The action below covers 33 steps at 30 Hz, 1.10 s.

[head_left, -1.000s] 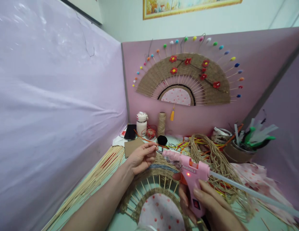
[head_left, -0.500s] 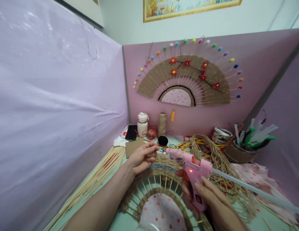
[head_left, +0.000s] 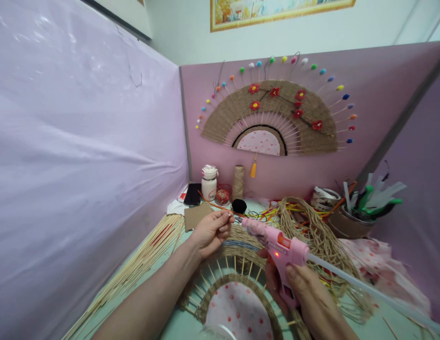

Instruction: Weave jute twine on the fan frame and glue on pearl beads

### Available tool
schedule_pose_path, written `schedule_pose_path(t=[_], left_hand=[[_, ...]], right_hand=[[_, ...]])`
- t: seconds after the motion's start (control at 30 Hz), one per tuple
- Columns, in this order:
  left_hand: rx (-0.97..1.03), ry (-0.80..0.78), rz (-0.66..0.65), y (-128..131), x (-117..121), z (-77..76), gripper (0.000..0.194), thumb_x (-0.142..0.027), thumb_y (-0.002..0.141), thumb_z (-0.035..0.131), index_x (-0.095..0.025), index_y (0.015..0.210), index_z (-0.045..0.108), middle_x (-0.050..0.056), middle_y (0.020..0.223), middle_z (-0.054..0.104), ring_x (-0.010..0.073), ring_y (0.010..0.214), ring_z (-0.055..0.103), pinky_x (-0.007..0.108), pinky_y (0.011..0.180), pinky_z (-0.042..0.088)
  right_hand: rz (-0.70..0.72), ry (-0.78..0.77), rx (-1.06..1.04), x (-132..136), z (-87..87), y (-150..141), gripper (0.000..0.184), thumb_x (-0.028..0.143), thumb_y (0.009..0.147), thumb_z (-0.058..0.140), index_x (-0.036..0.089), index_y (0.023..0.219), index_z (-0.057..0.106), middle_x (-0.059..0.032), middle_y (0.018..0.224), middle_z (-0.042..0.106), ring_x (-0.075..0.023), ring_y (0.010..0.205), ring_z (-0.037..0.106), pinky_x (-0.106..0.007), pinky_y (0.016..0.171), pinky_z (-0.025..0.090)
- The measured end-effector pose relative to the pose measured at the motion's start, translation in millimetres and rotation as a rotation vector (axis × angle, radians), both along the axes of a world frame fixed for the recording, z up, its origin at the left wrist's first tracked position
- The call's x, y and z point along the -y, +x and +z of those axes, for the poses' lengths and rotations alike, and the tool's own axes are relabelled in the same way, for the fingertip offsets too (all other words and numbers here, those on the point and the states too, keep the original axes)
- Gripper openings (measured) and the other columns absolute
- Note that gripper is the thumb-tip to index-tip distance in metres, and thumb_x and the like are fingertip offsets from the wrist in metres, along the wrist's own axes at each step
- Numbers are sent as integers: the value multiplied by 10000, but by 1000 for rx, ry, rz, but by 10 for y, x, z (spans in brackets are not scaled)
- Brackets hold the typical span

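Note:
My right hand (head_left: 299,288) is wrapped round the grip of a pink hot glue gun (head_left: 276,243), whose small light glows orange-red. A long translucent glue stick (head_left: 361,283) sticks out of its back end. The gun's metal nozzle points left, right by the fingertips of my left hand (head_left: 214,231). Those fingertips are pinched together, and what they hold is too small to make out. Beneath both hands lies a half-round woven twine fan (head_left: 207,283) with thin wooden sticks and a dotted pink cloth centre (head_left: 237,309).
Long bamboo sticks (head_left: 142,264) lie at left beside a cardboard piece (head_left: 196,216). Behind stand a white bottle (head_left: 209,184), a twine spool (head_left: 238,183) and a black yarn ball (head_left: 239,206). Loose twine (head_left: 312,231) and a tool pot (head_left: 350,224) are at right. A finished fan (head_left: 272,113) hangs behind.
The glue gun has shifted slightly left and tilted, its nozzle now closer to my left fingertips. My left hand stays pinched in nearly the same place.

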<state>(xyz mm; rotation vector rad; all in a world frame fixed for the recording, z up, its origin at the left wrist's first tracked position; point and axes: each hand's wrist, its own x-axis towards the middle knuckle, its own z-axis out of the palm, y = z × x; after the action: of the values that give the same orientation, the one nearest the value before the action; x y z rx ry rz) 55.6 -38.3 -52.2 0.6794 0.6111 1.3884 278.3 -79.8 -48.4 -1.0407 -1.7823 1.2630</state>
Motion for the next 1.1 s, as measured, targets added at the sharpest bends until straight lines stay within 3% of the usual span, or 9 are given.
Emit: schedule_pose_path(t=[0.23, 0.57, 0.7, 0.87, 1.1], left_hand=[[-68, 48, 107, 49, 27, 14, 269, -259, 636, 788, -91, 763, 620, -2, 640, 549, 6, 447, 293, 159, 422, 188], [-14, 48, 66, 4, 30, 17, 234, -179, 652, 774, -104, 813, 622, 8, 684, 576, 14, 471, 282, 159, 436, 189], [-16, 67, 60, 4, 30, 12, 228, -221, 659, 773, -97, 737, 598, -5, 662, 532, 14, 472, 256, 159, 432, 179], [-82, 83, 52, 37, 37, 5, 273, -303, 664, 769, -92, 732, 609, -73, 522, 335, 29, 467, 208, 164, 435, 166], [-88, 28, 147, 90, 70, 29, 325, -303, 569, 826, -108, 725, 618, -68, 535, 394, 29, 468, 277, 176, 457, 227]], right_hand=[[15, -25, -20, -2, -100, -4, 470, 584, 880, 357, 174, 757, 553, -13, 633, 500, -152, 575, 464, -263, 523, 385], [50, -19, -90, 19, -61, -51, 493, 597, 877, 354, 172, 711, 540, 0, 601, 460, -137, 538, 412, -264, 495, 308], [91, 28, -71, 3, -87, -35, 486, 573, 897, 322, 174, 729, 545, -6, 601, 465, -146, 552, 419, -265, 496, 306], [73, -6, -83, 27, -49, -41, 477, 581, 888, 342, 177, 729, 541, -1, 590, 465, -138, 533, 402, -261, 501, 320], [81, -51, -126, -8, -153, -55, 495, 596, 870, 352, 158, 846, 583, -26, 655, 517, -146, 539, 416, -269, 503, 341]])
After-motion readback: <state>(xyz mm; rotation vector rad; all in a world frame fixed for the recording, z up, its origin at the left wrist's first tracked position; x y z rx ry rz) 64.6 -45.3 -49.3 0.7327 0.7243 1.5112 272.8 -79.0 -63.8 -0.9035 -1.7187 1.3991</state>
